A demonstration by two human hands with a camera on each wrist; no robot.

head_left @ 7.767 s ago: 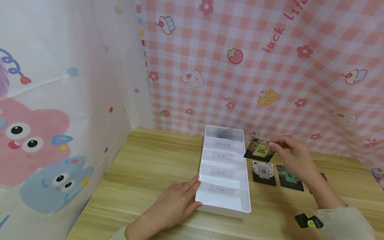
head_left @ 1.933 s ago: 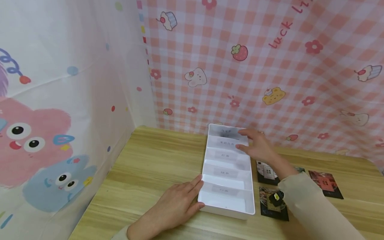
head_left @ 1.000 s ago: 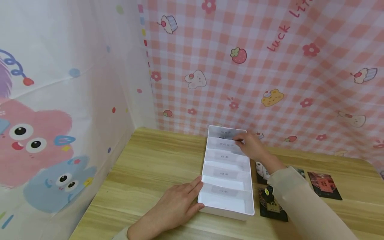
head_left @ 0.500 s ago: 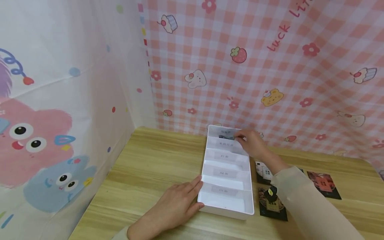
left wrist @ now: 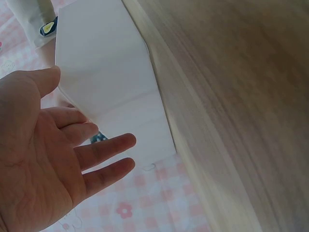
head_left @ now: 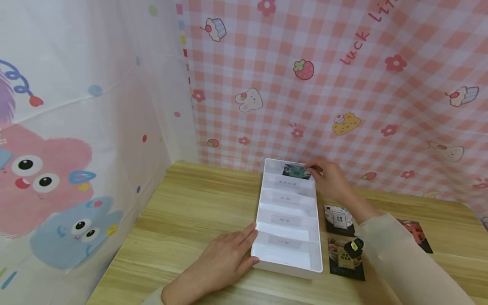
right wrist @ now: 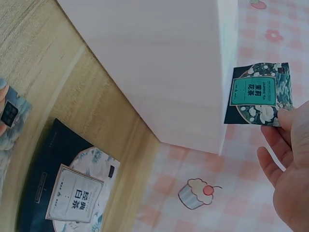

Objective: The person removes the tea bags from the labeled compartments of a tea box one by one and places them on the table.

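Note:
A white box [head_left: 316, 254], divided into a row of compartments with labels on them, stands lengthwise on the wooden table. At its far end my right hand [head_left: 331, 178] pinches a dark green tea packet [head_left: 295, 171] by its right edge; in the right wrist view this tea packet [right wrist: 258, 94] reads jasmine tea and shows above the box wall. My left hand [head_left: 221, 256] rests against the box's near left side; in the left wrist view its fingers [left wrist: 108, 150] are fairly straight. The tea packet's lower part is hidden in the far compartment.
Right of the box lie a white-label tea packet [head_left: 338, 220] and a yellow-label one [head_left: 346, 260]. A red-label packet [head_left: 415, 233] is partly behind my right sleeve [head_left: 404, 254]. A pink checked cloth [head_left: 244, 63] hangs just behind the table.
The yellow-label packet, earlier held by my right hand, now lies on the table. My right hand has since reached into the far compartment and raised the green packet into view. My left hand stayed.

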